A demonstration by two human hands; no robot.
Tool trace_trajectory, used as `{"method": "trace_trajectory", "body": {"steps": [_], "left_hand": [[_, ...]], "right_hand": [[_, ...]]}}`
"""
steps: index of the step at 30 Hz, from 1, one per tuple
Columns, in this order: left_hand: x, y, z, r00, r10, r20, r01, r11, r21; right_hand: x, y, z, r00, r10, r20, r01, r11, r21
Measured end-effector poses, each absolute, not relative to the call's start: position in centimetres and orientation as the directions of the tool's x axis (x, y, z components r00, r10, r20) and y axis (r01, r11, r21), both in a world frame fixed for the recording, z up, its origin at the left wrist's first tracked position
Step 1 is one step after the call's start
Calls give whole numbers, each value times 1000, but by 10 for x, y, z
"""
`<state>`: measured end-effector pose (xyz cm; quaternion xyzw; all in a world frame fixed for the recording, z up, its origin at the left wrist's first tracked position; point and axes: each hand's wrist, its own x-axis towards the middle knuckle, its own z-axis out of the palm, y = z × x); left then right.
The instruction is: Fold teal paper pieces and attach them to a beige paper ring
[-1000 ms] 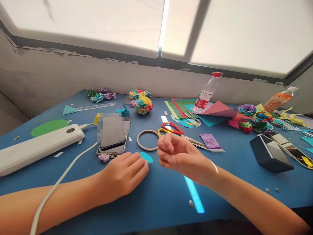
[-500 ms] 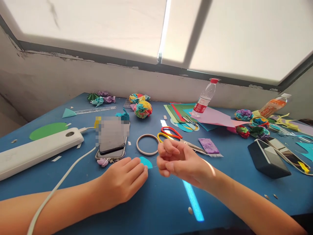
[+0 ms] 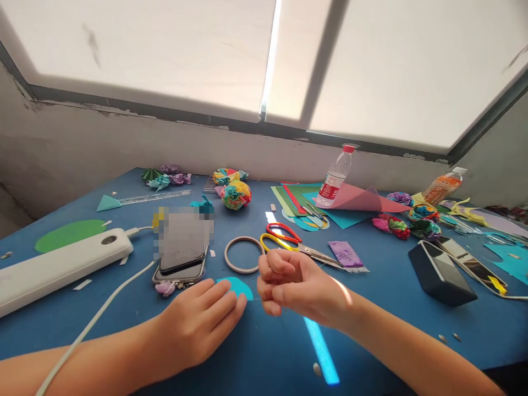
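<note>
My left hand [image 3: 202,319] is low over the blue table with its fingers closed on a folded piece of bright blue paper [image 3: 240,287]. The paper's rounded edge shows beyond the fingertips; the thumb is hidden underneath. Just to the right, my right hand [image 3: 295,286] is raised with curled fingers, thumb against them in a pinch. What it pinches is too small to make out, though a faint thin line runs between the paper and this hand. Behind the hands lie a roll of tape [image 3: 243,255] and scissors [image 3: 301,246] with red and yellow handles.
Left are a white power bank [image 3: 66,269] with a cable crossing my forearm, and stacked phones [image 3: 181,264]. Crumpled paper balls [image 3: 236,195], coloured sheets [image 3: 355,217] and a water bottle [image 3: 333,181] stand farther back. A black box [image 3: 441,278] and a purple packet [image 3: 345,254] are right.
The view has shifted slightly, so the table items sit lower and farther left. My left hand has drawn back a little, showing more blue paper; the right keeps its curled pose.
</note>
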<state>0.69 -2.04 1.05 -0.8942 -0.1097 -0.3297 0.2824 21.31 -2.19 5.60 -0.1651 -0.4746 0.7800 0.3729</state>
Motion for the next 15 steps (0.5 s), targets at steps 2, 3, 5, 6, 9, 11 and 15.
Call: {"method": "trace_trajectory", "body": {"steps": [2,3,5,6,9,11,15], "left_hand": [[7,-20,10,764,18,645,386,-814,-434],[7,-20,10,766,21,643,387,-813,-435],[8,-20,11,761,19,648,392,-810,-436],[8,-20,11,758,14,652,392,-810,-437],[8,-22,15,758,2,652,387,-807,-447],[8,-25,19,762,-10,648,374,-810,-452],[9,-28,24,757,-32,653,347,-826,-443]], "right_hand": [[213,-22,57,-660,743,110,-446,-269,-854],[213,-21,57,-656,746,115,-449,-264,-854],[213,-21,58,-659,744,116,-444,-260,-857],[213,-21,58,-662,741,113,-439,-261,-859],[214,-22,57,-665,740,101,-427,-265,-865],[214,-21,55,-666,740,95,-418,-265,-869],[215,-14,52,-674,735,78,-395,-269,-878]]}}
